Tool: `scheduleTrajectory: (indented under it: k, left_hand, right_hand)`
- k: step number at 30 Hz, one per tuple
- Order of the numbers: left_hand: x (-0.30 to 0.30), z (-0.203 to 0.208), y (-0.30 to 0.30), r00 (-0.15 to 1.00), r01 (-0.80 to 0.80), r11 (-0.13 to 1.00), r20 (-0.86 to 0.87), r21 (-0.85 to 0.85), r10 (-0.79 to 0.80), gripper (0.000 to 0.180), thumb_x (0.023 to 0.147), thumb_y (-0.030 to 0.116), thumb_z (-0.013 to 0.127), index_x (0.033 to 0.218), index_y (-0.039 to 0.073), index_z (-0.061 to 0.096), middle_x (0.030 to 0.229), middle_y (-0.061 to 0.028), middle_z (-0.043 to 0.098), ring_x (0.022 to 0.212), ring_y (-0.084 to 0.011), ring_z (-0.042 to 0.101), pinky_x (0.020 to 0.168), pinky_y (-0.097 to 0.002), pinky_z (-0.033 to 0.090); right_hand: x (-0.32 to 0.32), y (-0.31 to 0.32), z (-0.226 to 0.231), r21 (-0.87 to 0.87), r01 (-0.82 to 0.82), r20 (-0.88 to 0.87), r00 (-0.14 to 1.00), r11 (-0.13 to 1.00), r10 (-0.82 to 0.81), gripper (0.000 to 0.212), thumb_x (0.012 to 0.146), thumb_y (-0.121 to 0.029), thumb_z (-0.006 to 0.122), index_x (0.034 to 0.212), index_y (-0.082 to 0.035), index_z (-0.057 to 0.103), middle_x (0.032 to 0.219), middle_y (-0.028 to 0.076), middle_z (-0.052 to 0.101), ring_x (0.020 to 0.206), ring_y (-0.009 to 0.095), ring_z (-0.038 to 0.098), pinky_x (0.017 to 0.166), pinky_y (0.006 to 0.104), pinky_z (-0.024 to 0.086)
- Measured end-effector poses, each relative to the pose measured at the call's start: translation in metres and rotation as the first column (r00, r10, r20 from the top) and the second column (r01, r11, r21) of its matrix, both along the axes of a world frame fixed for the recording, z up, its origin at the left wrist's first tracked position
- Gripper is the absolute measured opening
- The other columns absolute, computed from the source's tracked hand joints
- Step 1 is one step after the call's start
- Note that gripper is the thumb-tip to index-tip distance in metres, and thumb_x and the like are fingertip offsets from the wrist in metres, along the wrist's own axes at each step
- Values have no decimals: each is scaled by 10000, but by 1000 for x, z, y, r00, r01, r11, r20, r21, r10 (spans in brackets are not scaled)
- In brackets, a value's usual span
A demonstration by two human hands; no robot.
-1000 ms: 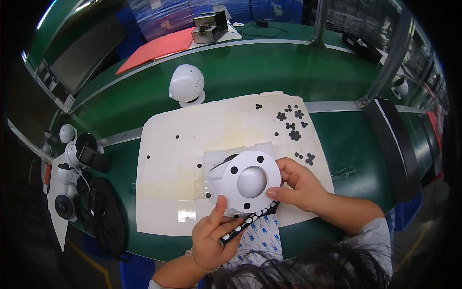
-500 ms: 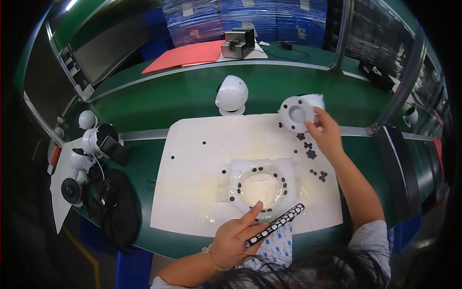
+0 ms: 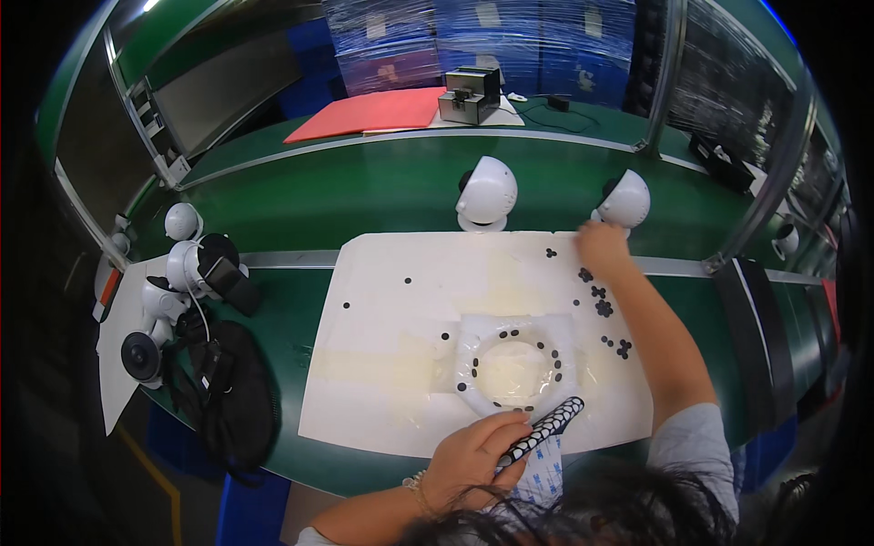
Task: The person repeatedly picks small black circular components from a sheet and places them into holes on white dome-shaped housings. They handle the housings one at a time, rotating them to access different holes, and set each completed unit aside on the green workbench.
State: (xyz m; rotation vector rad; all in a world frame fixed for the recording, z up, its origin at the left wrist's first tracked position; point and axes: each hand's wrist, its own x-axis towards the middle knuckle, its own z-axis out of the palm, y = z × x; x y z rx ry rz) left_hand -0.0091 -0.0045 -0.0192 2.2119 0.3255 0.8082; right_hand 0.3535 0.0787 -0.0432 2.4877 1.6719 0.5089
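My right hand (image 3: 604,247) is at the foot of a white round-headed camera (image 3: 626,198), which is upright at the far edge of the white board. Its fingers are curled, and they and the hand hide most of the camera's base. A second white camera (image 3: 489,189) stands to its left. My left hand (image 3: 475,457) grips a curled sheet of pads (image 3: 544,431), black with white ovals, its backing printed in blue. Just beyond that hand lies a translucent plastic ring (image 3: 466,355) with small black round pads (image 3: 557,366) dotted around it.
Small black pads and clusters (image 3: 603,309) lie on the white board (image 3: 382,364). More white cameras (image 3: 182,264) and a black bag (image 3: 238,391) crowd the left side. A metal box (image 3: 469,98) and red sheet (image 3: 373,114) sit on the back shelf.
My right hand has carried the camera from a tipped pose, its padded underside showing, to upright beyond the board. My left hand keeps the pad sheet. The view has shifted slightly.
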Motion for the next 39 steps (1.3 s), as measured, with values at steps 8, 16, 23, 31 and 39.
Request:
scheduleTrajectory:
  k: [8,16,23,31,39]
  left_hand:
    - [-2,-5,6,999,-3,1000,-38,-9,3,301,694,56,669,966,12,547,858,-146,604,738,-288,604,642,-330,493]
    - [0,-3,6,999,11,1000,-46,1,-11,286,693,49,663,966,18,583,880,-141,615,774,-287,605,674,-329,490]
    - [0,-3,1,999,-35,999,5,-34,35,275,690,52,675,952,29,594,828,-125,615,716,-274,602,629,-320,485]
    - [1,-4,-6,993,-90,992,72,-89,97,220,703,64,678,898,24,583,739,-128,607,615,-275,590,553,-326,470]
    - [0,-6,-5,989,-111,993,100,-31,113,218,707,67,680,893,30,572,730,-121,604,605,-266,587,539,-330,455]
  right_hand:
    - [-92,71,-4,340,-399,-427,742,852,517,448,835,-382,526,1117,-35,545,1151,138,538,1071,295,491,891,383,385]
    - [-40,65,22,560,-130,-384,834,818,395,271,775,-194,631,975,-16,588,982,132,575,887,307,543,781,342,440]
    - [-95,-55,75,517,182,-823,-164,836,544,261,859,-224,562,1027,-25,548,781,48,589,664,75,553,548,217,443]
    - [-135,-111,53,325,55,-916,-229,944,329,326,858,-261,575,1064,-12,530,828,45,598,673,65,549,574,212,449]
    - [-157,-161,69,650,-564,-312,412,509,856,304,667,-183,717,935,-104,596,1085,63,543,1031,260,492,803,359,389]
